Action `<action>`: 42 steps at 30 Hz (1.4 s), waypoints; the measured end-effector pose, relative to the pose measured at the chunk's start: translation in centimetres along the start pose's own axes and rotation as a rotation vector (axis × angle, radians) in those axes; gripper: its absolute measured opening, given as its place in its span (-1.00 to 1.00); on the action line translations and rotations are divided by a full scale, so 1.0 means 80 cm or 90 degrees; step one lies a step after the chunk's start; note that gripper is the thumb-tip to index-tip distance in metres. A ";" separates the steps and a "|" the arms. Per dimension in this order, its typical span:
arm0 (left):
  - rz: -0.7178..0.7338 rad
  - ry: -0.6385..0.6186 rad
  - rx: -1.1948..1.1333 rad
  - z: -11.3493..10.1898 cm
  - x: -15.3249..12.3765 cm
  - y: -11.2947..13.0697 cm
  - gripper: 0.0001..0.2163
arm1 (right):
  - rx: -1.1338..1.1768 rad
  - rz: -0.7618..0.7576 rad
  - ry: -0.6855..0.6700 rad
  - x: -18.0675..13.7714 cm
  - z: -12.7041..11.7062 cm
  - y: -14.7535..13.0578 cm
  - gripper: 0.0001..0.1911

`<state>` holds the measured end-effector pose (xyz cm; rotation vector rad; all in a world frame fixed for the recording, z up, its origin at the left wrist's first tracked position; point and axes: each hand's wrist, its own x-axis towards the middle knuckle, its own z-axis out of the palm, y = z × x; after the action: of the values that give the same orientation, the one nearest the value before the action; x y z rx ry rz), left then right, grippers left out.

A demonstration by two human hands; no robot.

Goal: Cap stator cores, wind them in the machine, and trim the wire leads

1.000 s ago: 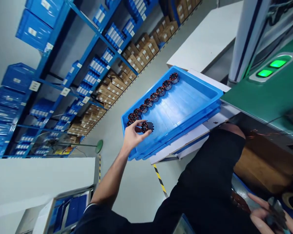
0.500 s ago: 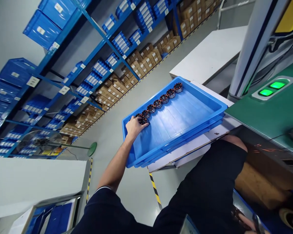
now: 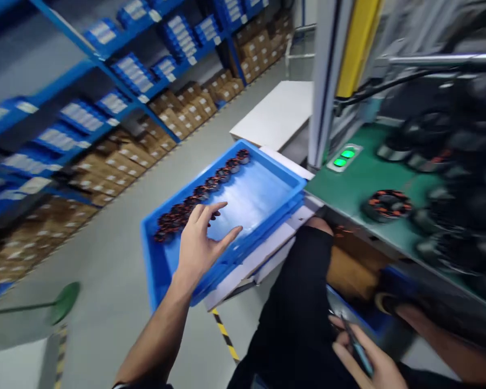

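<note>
My left hand [image 3: 202, 237] is open above the blue tray [image 3: 263, 227], thumb and fingers spread, with nothing between them. A row of ring-shaped motor stators [image 3: 213, 183] with copper windings lies along the tray's far long side, several of them bunched at its left end. Low on the right, beside my leg, my right hand [image 3: 368, 351] is closed around a slim tool with a pale blue handle [image 3: 361, 354]; blur hides its exact kind. On the green bench to the right sits another stator [image 3: 387, 205] with orange windings.
More dark stators [image 3: 449, 216] crowd the green bench [image 3: 348, 189], which carries two lit green buttons [image 3: 344, 158]. A grey post [image 3: 326, 81] rises at the bench corner. Behind the tray stand a white table [image 3: 275, 111] and blue shelves with cartons [image 3: 190, 108].
My left hand has let go of a stator at the tray's left end and lifted away, fingers spreading. The view has swung right, bringing more of the bench and my right hand into sight.
</note>
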<state>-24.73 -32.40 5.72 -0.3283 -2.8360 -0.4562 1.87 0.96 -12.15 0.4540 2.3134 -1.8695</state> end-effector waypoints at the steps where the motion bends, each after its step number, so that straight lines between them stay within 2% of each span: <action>1: 0.084 0.021 -0.088 0.013 0.001 0.028 -0.42 | -0.002 0.003 -0.013 -0.001 0.000 -0.018 -0.49; 3: 0.218 0.026 -0.238 0.046 0.011 0.090 -0.44 | -0.012 0.010 -0.016 -0.006 0.003 -0.045 -0.50; 5: 0.284 -0.030 -0.311 0.084 0.029 0.155 -0.43 | -0.022 0.025 -0.008 -0.017 0.006 -0.054 -0.50; 7: 0.284 -0.103 -0.306 0.120 0.049 0.216 -0.39 | -0.033 0.045 0.009 -0.033 0.006 -0.049 -0.50; 9: 0.267 -0.158 -0.262 0.148 0.068 0.264 -0.34 | -0.038 0.064 0.034 -0.052 0.004 -0.038 -0.49; 12: 0.254 -0.193 -0.248 0.173 0.090 0.300 -0.37 | -0.017 0.098 0.049 -0.076 0.003 -0.023 -0.46; 14: 0.248 -0.201 -0.267 0.177 0.095 0.302 -0.46 | -0.005 0.110 0.075 -0.085 0.003 -0.018 -0.46; 16: 0.244 -0.220 -0.318 0.171 0.087 0.291 -0.55 | -0.013 0.098 0.142 -0.089 0.000 -0.020 -0.48; 18: 0.232 -0.286 -0.466 0.158 0.064 0.274 -0.55 | -0.023 0.060 0.221 -0.089 -0.012 -0.028 -0.53; 21: 0.213 -0.490 -0.790 0.136 0.009 0.252 -0.44 | -0.011 0.020 0.292 -0.090 -0.050 -0.051 -0.60; 23: 0.189 -0.652 -0.929 0.126 -0.032 0.246 -0.38 | -0.010 0.008 0.334 -0.090 -0.081 -0.075 -0.71; 25: 0.145 -0.785 -0.992 0.121 -0.070 0.247 -0.41 | -0.070 -0.073 0.377 -0.087 -0.108 -0.106 -0.83; 27: 0.129 -0.844 -0.989 0.119 -0.099 0.252 -0.52 | -0.116 -0.128 0.426 -0.077 -0.123 -0.143 -0.81; 29: 0.196 -0.807 -0.933 0.120 -0.116 0.259 -0.59 | -0.171 -0.146 0.413 -0.063 -0.126 -0.176 -0.78; 31: 0.305 -0.722 -0.839 0.120 -0.123 0.263 -0.62 | -0.202 -0.153 0.361 -0.049 -0.123 -0.195 -0.85; 33: 0.373 -0.652 -0.761 0.121 -0.124 0.263 -0.63 | -0.196 -0.168 0.323 -0.041 -0.117 -0.196 -0.98; 34: 0.379 -0.629 -0.740 0.121 -0.125 0.262 -0.64 | -0.175 -0.179 0.324 -0.039 -0.114 -0.191 -0.94; 36: 0.348 -0.597 -0.751 0.122 -0.126 0.257 -0.64 | -0.101 -0.200 0.354 -0.039 -0.109 -0.171 -0.92; 38: 0.283 -0.579 -0.825 0.123 -0.132 0.253 -0.60 | 0.001 -0.208 0.384 -0.042 -0.103 -0.148 -0.93; 40: 0.200 -0.592 -0.919 0.124 -0.140 0.251 -0.58 | 0.107 -0.180 0.380 -0.045 -0.094 -0.130 -0.94; 42: 0.118 -0.635 -0.992 0.125 -0.147 0.254 -0.67 | 0.197 -0.143 0.364 -0.047 -0.084 -0.122 -0.95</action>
<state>-10.44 -12.39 -1.14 -1.2919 -2.2715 -3.0018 2.95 5.15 -0.50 0.9038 2.4858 -2.4916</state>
